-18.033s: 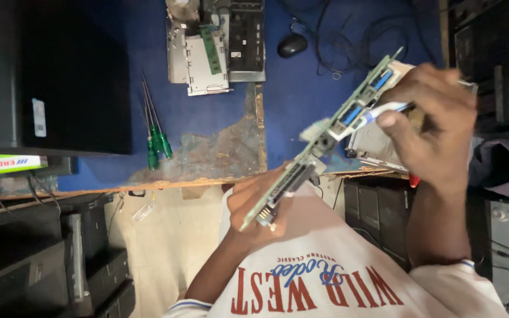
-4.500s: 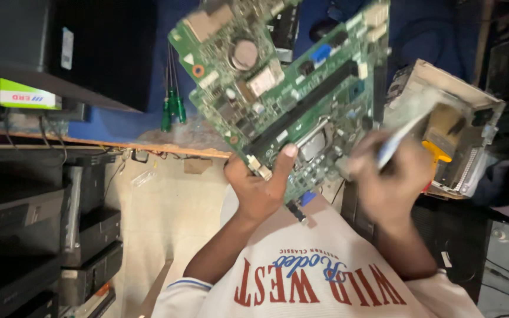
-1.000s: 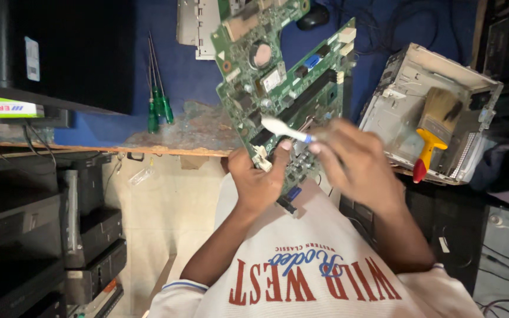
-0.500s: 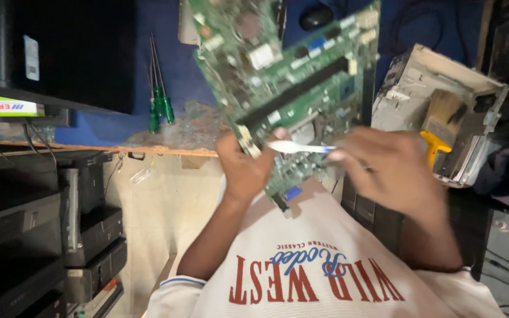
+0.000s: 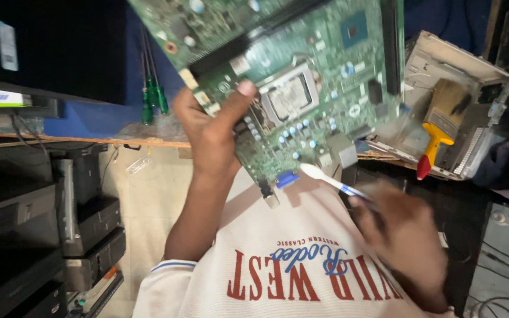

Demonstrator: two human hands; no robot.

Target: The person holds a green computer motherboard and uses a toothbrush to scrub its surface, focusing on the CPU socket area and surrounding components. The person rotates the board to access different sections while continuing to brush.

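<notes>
My left hand (image 5: pixel 210 129) grips the lower edge of a green computer motherboard (image 5: pixel 325 70), thumb pressed on its face beside the metal processor socket. The board is tilted and fills the upper middle of the view. My right hand (image 5: pixel 402 235), blurred, is low at the right over my white shirt, holding a white and blue toothbrush-like brush (image 5: pixel 325 176). The brush tip lies just below the board's lower edge, near a blue connector.
An open grey computer case (image 5: pixel 472 76) on the bench at the right holds a paintbrush with a yellow and red handle (image 5: pixel 437 126). Two green screwdrivers (image 5: pixel 153 94) lie on the blue bench top. A black box (image 5: pixel 60 47) stands left; black computer cases (image 5: pixel 83 218) stack below.
The motherboard has come closer and higher, now filling the top of the view. My right hand has dropped down and right with the brush, off the board's face.
</notes>
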